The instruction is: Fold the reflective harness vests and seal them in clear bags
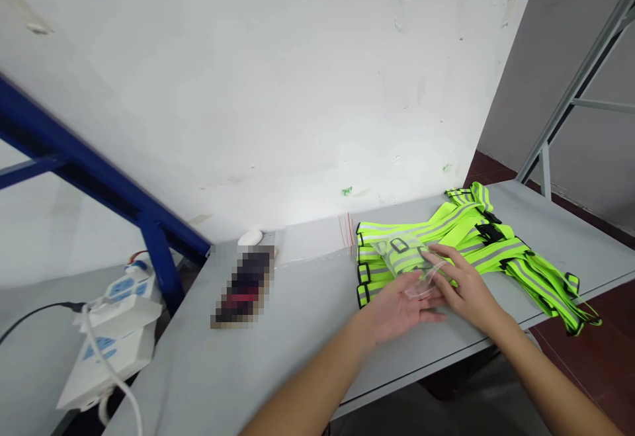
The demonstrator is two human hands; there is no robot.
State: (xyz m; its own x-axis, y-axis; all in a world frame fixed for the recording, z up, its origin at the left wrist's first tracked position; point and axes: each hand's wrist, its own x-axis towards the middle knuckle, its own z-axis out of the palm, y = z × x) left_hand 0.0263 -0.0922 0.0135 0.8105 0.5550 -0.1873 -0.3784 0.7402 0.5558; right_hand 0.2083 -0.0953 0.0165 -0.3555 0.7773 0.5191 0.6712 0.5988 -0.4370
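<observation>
A clear plastic bag (427, 280) with a folded neon-yellow reflective strap (407, 259) inside is between my hands. My left hand (399, 307) is turned palm up at the bag's near end, its thumb and fingers closed on the plastic. From the right, my right hand (464, 287) pinches the same end with bent fingers. Under and behind the bag lies a pile of neon-yellow reflective straps (496, 251) with grey stripes and black buckles. The bag hides part of this pile.
Flat clear zip bags (312, 241) with red lines lie by the wall. A pixelated object (243, 290) and a white rounded item (251, 237) are on the grey table (297, 343). White power strips (119, 330) with cables sit left, beside a blue metal frame (161, 257).
</observation>
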